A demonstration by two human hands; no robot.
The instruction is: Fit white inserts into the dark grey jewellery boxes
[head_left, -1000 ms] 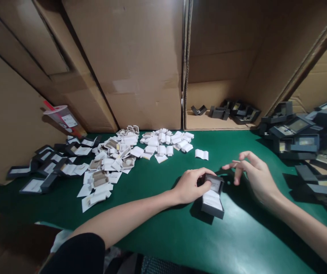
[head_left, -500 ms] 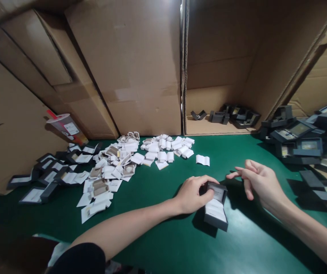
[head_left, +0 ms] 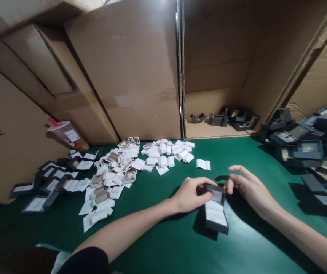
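Observation:
My left hand [head_left: 190,195] grips the lid of a small black jewellery box [head_left: 217,227], thumb at the front and fingers behind. The box is tilted open on the green table, and a white insert [head_left: 216,211] shows in its base. White lining with faint print shows inside the lid. Close to the lid's right edge is my right hand [head_left: 247,190], fingers partly curled and apart, with nothing visible in them. Whether its fingertips touch the lid, I cannot tell. A single white folded insert [head_left: 203,164] lies on the table beyond both hands.
White and grey inserts [head_left: 114,167] are heaped left of centre. Open black boxes [head_left: 42,201] lie at far left, beside a cup with a red straw [head_left: 69,135]. More black boxes [head_left: 306,148] pile up at right. An upright carton [head_left: 217,131] holds several others.
My right hand has moved left towards the box lid, and its outstretched fingers have curled. My left hand keeps its hold on the box. The view has shifted slightly.

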